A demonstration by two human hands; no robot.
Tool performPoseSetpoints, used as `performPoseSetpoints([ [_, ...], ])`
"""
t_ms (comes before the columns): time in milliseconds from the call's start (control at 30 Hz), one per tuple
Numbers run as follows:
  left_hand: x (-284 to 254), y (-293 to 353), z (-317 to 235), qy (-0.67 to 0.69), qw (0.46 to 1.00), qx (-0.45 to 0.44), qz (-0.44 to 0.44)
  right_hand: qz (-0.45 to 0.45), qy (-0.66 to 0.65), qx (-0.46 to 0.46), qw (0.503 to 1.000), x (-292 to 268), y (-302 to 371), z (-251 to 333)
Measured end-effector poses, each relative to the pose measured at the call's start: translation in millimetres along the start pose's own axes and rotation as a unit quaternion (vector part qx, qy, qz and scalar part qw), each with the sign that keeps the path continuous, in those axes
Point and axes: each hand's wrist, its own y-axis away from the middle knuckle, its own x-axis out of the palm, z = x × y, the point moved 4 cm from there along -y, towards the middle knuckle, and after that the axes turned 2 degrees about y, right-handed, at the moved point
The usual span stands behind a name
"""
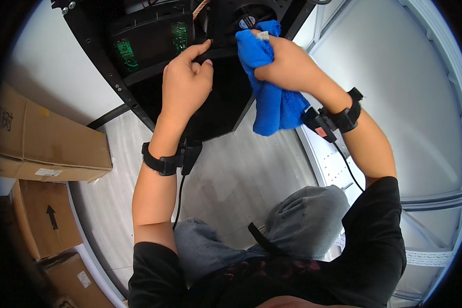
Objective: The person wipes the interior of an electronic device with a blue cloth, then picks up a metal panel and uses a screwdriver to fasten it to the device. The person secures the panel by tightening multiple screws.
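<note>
While the right hand (288,64) grips a white-tagged blue cloth (273,105) near a round-labelled fan (248,21), the left hand (186,81) curls, thumb apart.

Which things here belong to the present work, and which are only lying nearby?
Apparently in the work:
blue cloth, held in the right hand
black cabinet, near the left hand

Apparently only lying nearby:
cardboard boxes, left side

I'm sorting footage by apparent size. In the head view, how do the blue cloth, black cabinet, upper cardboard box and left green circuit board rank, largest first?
1. Black cabinet, cut off by the top edge
2. Upper cardboard box
3. Blue cloth, partly covered by the right hand
4. Left green circuit board
</note>
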Motion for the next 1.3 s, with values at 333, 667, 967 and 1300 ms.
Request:
performPoseSetpoints([
  [333, -0.1, 1.6, 1.9, 0.004, 0.999, -0.031, -0.018, -0.285, 0.066, -0.071, 0.954, 69.9, 23.5, 3.9],
  [667, 0.9, -2.7, -3.1, 0.017, 0.998, -0.062, -0.014, -0.179, 0.112, -0.166, 0.963, 35.8, 25.4, -6.4],
  [967, 27.8, 11.2, 5.9, 0.048, 0.989, 0.118, -0.075, -0.284, 0.115, -0.240, 0.921, -30.5, 1.5, -41.4],
  [1300, 96.3, 24.6, 97.1, 0.120, 0.974, -0.158, 0.112, -0.257, 0.082, -0.246, 0.931, 132.9, 33.7, -111.7],
])
